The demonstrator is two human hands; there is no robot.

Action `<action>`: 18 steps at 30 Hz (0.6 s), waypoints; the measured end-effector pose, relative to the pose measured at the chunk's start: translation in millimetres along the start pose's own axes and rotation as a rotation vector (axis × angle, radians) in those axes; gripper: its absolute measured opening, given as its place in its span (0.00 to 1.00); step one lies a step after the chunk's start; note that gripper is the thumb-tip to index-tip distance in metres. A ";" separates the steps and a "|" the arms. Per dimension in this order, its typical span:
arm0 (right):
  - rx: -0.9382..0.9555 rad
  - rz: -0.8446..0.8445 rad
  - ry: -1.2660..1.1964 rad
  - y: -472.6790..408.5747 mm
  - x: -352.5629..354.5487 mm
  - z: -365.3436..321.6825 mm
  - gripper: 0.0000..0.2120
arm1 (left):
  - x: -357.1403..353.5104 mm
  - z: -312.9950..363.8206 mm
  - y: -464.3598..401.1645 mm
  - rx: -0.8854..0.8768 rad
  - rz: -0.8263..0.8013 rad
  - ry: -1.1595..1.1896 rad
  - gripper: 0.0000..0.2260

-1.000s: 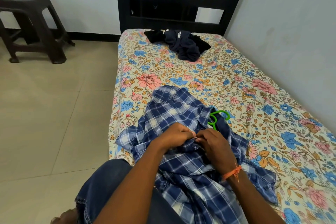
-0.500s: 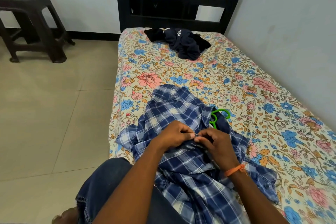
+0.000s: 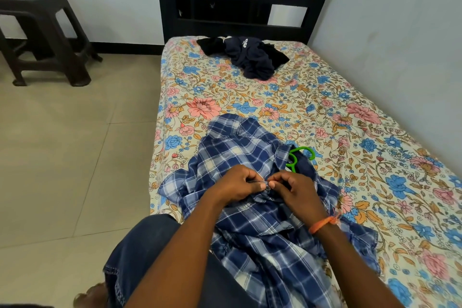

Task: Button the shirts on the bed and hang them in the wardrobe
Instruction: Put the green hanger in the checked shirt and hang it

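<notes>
Plaid shirt, blue and white, lies crumpled on the near part of the bed, its lower end drawn toward your lap. Head view: your left hand pinches a fold of the shirt front between thumb and curled fingers. Your right hand, fingers curled, pinches the facing edge of the cloth, and its fingertips meet those of the left hand over the shirt. A small button shows at the meeting point; you cannot tell from this view whether it has passed through its hole. An orange thread band circles your right wrist. A green hanger pokes out from under the shirt collar, just to the far right of your hands. A dark garment lies bunched at the far end of the bed, well apart from the shirt. A dark stool stands on the floor at far left.
</notes>
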State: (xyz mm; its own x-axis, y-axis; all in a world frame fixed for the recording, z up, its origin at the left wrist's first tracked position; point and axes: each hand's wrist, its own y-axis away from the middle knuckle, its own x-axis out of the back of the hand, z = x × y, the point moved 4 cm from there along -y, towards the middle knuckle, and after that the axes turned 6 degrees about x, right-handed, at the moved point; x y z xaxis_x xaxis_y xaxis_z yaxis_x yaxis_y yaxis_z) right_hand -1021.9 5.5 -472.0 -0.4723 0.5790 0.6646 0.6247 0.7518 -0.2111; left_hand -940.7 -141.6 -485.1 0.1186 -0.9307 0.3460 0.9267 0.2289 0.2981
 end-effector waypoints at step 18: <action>0.058 -0.240 0.359 9.9 36.9 12.3 0.08 | -12.2 -7.6 5.6 0.141 0.083 -0.474 0.14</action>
State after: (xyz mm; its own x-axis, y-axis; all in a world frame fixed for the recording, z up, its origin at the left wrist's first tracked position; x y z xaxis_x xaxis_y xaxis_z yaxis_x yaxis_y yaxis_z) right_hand -1040.7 38.1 -458.4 -0.3473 0.2465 0.9048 0.4822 0.8744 -0.0531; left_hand -934.2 -131.1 -494.4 -0.0160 -0.6830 0.7303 0.8600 0.3632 0.3585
